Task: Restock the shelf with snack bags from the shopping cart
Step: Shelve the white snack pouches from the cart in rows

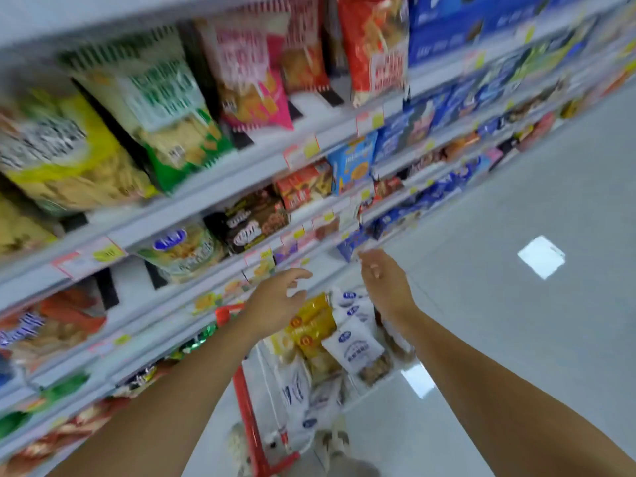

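The shopping cart, red-framed with white wire walls, stands below my arms and holds several snack bags: white bags with blue logos and yellow bags. My left hand hovers over the cart's left side with fingers spread and holds nothing. My right hand hangs above the cart's right side, fingers relaxed and empty. The shelf of snack bags runs along the left, its rows tilted in the blurred view.
Green, yellow, pink and red snack bags fill the upper rows, with blue biscuit packs further right. Price tags line the shelf edges. The pale glossy floor lies to the right of the cart.
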Demonstrator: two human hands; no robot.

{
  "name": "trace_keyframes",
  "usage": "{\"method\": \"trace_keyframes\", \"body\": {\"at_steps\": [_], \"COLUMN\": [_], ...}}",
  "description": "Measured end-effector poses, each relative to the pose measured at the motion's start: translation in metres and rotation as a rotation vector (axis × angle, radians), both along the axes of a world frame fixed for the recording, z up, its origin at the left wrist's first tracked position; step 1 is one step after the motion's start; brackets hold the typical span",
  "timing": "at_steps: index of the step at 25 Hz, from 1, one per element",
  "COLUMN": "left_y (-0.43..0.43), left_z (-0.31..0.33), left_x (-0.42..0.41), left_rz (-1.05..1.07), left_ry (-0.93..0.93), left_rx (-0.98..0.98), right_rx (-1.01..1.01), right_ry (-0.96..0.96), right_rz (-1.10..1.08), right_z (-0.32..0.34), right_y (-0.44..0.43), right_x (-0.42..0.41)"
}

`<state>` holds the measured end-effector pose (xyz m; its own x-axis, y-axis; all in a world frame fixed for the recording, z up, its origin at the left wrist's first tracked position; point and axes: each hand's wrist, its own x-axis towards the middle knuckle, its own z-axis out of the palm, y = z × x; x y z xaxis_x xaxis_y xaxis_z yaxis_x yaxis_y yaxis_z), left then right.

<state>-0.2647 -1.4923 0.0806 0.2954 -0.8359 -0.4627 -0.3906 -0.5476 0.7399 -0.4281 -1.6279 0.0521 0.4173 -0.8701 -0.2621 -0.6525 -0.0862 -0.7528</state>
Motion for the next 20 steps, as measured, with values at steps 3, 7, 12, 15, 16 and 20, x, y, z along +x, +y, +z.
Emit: {"method": "trace_keyframes", "body": {"at_steps": [3, 7, 12, 15, 16, 20], "left_y": [0.011, 0.04, 0.05, 0.049, 0.049, 0.046], "left_z": [-0.057, -0.112, -0.13, -0.128, -0.126, -0.123], "left_x": [-0.019, -0.036, -0.042, -0.043, -0.045, -0.057], "left_rz": [0.07, 0.245, 0.359, 0.47, 0.434, 0.284], "left_ry": [0.031, 0.162, 0.258, 0.4, 0.433, 0.525], "left_rx": [0.151, 0.292, 0.336, 0.35, 0.383, 0.38], "right_rx": [0.174, 0.34, 0.306, 0.379, 0.44, 0.986], "right_ry": [0.298, 0.602, 0.6, 0.375, 0.279, -0.103], "right_rz": [0.104, 0.248, 0.253, 0.239, 0.174, -0.071], "right_z": [-0.082, -0.164, -0.183, -0.165, -0.155, -0.116], "right_y": [0.004, 0.018, 0.026, 0.017, 0.013, 0.016], "right_x": [-0.034, -0.056, -0.062, -0.065, -0.064, -0.04]}}
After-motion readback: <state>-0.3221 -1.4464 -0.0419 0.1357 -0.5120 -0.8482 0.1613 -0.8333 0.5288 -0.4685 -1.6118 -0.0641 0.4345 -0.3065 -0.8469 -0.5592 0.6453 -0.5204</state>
